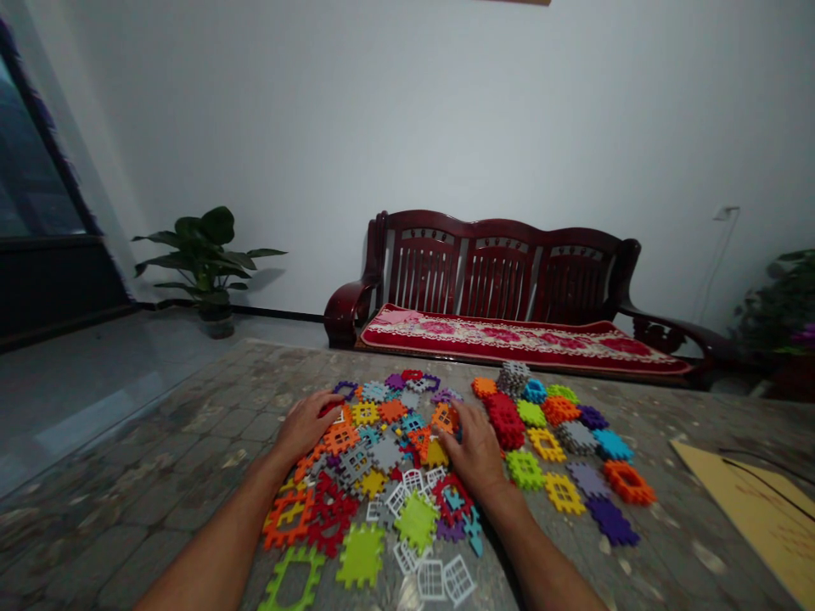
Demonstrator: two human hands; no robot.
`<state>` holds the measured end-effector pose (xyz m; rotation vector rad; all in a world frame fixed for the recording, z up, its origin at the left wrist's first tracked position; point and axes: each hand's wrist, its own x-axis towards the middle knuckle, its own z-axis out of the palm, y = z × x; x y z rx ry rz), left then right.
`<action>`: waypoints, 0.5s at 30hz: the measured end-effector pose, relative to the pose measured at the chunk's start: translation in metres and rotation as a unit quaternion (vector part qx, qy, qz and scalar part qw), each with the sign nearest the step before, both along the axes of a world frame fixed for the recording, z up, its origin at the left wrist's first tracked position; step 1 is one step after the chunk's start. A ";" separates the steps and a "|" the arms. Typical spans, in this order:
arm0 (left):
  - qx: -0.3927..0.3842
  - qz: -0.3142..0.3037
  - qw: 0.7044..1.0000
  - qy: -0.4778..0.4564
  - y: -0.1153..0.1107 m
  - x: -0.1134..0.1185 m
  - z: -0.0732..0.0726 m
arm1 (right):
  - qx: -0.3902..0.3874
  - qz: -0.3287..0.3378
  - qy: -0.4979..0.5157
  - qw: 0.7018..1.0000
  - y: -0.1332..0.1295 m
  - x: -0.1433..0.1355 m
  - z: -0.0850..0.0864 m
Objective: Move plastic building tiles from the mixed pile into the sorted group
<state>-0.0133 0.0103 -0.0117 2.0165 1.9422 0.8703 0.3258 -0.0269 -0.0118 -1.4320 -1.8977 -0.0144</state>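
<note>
Loose plastic interlocking building pieces lie heaped in the middle of the table. My left hand (306, 427) rests at the left edge of this heap, fingers reaching over a red piece (329, 409) and near an orange window piece (340, 436). On the heap's right side, my right hand (476, 443) has its thumb and fingers apart, close to an orange piece (444, 417) and a yellow piece (436, 453). Neither hand visibly lifts anything. Nearer to me lie lime green squares (361, 555) and white window frames (431, 580).
Right of my right hand are sorted pieces, including a red stack (506, 420) and a tall grey stack (513, 378). A yellow board (751, 518) with dark cords lies at the table's right. Beyond stand a wooden bench (497, 263) and a potted plant (213, 255).
</note>
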 end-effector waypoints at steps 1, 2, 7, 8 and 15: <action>0.001 0.000 1.000 0.001 0.000 0.000 0.000 | -0.007 -0.011 -0.011 1.000 0.000 0.000 0.000; 0.001 -0.001 1.000 0.002 0.000 0.000 0.000 | -0.014 -0.020 -0.022 0.999 0.000 -0.001 0.000; -0.009 -0.007 1.000 0.012 -0.001 0.001 0.003 | -0.046 -0.036 -0.058 0.997 -0.001 -0.002 0.004; -0.010 -0.008 1.000 0.014 -0.001 0.001 0.002 | -0.049 -0.038 -0.062 0.996 -0.002 -0.002 0.005; 0.002 -0.004 1.000 0.026 0.002 -0.002 -0.004 | -0.042 -0.054 -0.077 0.995 -0.004 -0.003 0.010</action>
